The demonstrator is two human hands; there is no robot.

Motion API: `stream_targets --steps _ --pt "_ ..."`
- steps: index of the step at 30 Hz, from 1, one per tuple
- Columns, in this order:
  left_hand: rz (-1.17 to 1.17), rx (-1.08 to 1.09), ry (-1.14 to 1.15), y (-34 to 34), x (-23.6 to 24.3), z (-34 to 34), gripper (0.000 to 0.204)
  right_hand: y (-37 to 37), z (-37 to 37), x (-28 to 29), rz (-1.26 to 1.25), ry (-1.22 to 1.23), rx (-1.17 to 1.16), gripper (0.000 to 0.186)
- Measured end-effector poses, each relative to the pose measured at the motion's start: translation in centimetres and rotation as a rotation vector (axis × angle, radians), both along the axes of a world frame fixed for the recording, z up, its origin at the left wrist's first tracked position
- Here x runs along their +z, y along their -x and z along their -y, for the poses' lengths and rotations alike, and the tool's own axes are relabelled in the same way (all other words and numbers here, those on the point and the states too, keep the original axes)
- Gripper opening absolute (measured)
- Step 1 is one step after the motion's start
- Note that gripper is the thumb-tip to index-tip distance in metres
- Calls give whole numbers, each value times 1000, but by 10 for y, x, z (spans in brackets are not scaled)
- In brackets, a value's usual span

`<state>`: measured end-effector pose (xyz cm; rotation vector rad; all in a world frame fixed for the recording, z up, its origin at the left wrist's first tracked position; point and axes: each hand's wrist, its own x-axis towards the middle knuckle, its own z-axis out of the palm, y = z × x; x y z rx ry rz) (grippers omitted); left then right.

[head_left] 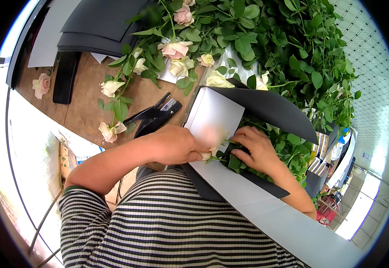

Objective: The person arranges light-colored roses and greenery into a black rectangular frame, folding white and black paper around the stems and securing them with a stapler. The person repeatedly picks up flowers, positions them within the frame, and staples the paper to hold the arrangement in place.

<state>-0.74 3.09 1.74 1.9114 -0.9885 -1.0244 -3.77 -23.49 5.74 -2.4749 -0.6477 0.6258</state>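
My left hand (179, 144) is closed, its fingertips pinching a pale rose head (206, 156) at the near edge of a white board (217, 108). Beside that, a pinkish patch, probably another rose, is too blurred to make out. To the right, my right hand (256, 149) has its fingers and thumb curled around green rose stems and leaves (235, 163); its grip is partly hidden. Dark corrugated wrapping sheets (275, 103) flare on the far side of the stems, and a long pale sheet (270, 203) slants toward the lower right.
A black hand stapler (155, 115) rests on the brown table (87, 96). Several pale roses (175, 49) lie beyond it, with a dense pile of leafy stems (288, 53) at the back right. Black sheets (98, 27) and a flat black object (67, 78) occupy the far left.
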Motion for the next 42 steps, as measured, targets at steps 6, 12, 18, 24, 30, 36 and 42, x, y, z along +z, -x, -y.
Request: stream_targets --steps 6,12,18,24,30,36,42 --pt "-13 12 49 0 -3 -1 28 3 -12 -44 -65 -168 -97 20" --pt "-24 33 79 0 -5 -1 29 -5 15 -6 -67 -583 -349 29" --pt "70 -27 96 -5 -2 1 30 -5 30 18 -89 -685 -301 25" --pt "150 -98 80 -12 4 10 27 3 46 49 38 -405 -311 37" --pt "440 -187 198 -9 -7 37 28 74 213 307 1315 -383 -897 22" --pt "392 -238 138 -9 -10 40 24 373 364 413 2179 -40 -1603 13" --pt "390 -213 171 -8 -11 38 23 539 353 265 1064 550 -2389 20"
